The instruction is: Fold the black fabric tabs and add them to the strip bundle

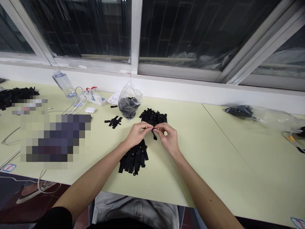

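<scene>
The person is holding both hands together over the pale yellow surface [214,165], working at one short black fabric strip [154,135]. The left hand [137,133] is pinching with thumb and forefinger, and the right hand [168,136] is mirroring it from the other side — the two sets of fingertips are almost meeting, each grip closing on the top end of the strip, while the loose end is dangling below between them. What exactly the fingertips are covering is too small to tell. Just beyond the hands, a heaped pile of black strips [153,116] is lying on the surface, and a fanned-out pile of black strips [134,160] is spreading nearer the body, partly hiding under the left wrist. To the left of the far heap, a small scatter of black strips [114,121] is resting by itself. A clear plastic bag [125,90] with black pieces inside is standing just behind that scatter. Farther left, a white earbud case [90,110] is sitting in front of a white power strip [97,98], and a clear water bottle [64,84] is leaning in the view beside them. Well off to the right, another clear plastic bag [269,117] — dark pieces showing at one end — is lying flat near the wall.
</scene>
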`<state>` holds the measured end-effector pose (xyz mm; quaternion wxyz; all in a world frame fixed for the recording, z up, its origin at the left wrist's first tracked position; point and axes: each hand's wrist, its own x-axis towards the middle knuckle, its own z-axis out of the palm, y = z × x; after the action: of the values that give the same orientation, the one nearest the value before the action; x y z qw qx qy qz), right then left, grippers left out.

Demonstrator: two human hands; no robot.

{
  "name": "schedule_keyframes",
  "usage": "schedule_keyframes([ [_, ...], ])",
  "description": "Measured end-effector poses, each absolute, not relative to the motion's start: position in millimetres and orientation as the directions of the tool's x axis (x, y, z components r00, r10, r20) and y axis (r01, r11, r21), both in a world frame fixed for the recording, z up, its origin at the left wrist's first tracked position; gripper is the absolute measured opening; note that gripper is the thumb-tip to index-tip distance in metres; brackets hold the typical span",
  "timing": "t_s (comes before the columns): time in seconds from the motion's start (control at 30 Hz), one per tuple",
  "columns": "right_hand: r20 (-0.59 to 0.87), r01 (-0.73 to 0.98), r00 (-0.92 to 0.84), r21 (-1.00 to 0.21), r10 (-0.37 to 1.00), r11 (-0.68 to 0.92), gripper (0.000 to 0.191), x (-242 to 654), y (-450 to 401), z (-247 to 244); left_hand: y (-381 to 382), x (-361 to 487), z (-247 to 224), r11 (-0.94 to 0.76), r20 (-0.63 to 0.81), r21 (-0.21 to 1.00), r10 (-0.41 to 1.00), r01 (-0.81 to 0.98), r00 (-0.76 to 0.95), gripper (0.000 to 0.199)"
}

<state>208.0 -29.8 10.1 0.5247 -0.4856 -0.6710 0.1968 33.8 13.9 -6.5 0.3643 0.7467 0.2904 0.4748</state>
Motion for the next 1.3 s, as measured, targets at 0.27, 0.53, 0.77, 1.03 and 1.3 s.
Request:
schedule_keyframes([
  [0.27, 0.555, 0.434, 0.005, -0.751, 0.832, 0.498, 0.009, 208.2, -29.4, 9.2, 13.2, 32.8, -6.0, -0.589, 0.510, 0.797, 0.776, 0.138, 0.371, 0.020],
  [0.53, 0.582, 0.488, -0.012, -0.706, 0.813, 0.512, 0.010, 209.3, -28.7, 7.5, 12.7, 32.7, -8.2, -0.605, 0.510, 0.772, 0.772, 0.196, 0.379, 0.022],
  [0.77, 0.608, 0.530, -0.044, -0.658, 0.793, 0.534, 0.013, 210.0, -28.8, 7.0, 11.6, 33.0, -6.6, -0.621, 0.512, 0.750, 0.763, 0.226, 0.396, 0.020],
  [1.03, 0.604, 0.580, -0.115, -0.604, 0.789, 0.547, 0.014, 211.9, -28.2, 3.0, 10.6, 34.2, -5.6, -0.614, 0.488, 0.752, 0.764, 0.242, 0.422, 0.018],
  [1.3, 0.639, 0.651, -0.210, -0.474, 0.740, 0.594, 0.017, 215.9, -26.4, 0.1, 8.3, 37.4, -5.3, -0.526, 0.416, 0.827, 0.808, 0.196, 0.416, 0.019],
])
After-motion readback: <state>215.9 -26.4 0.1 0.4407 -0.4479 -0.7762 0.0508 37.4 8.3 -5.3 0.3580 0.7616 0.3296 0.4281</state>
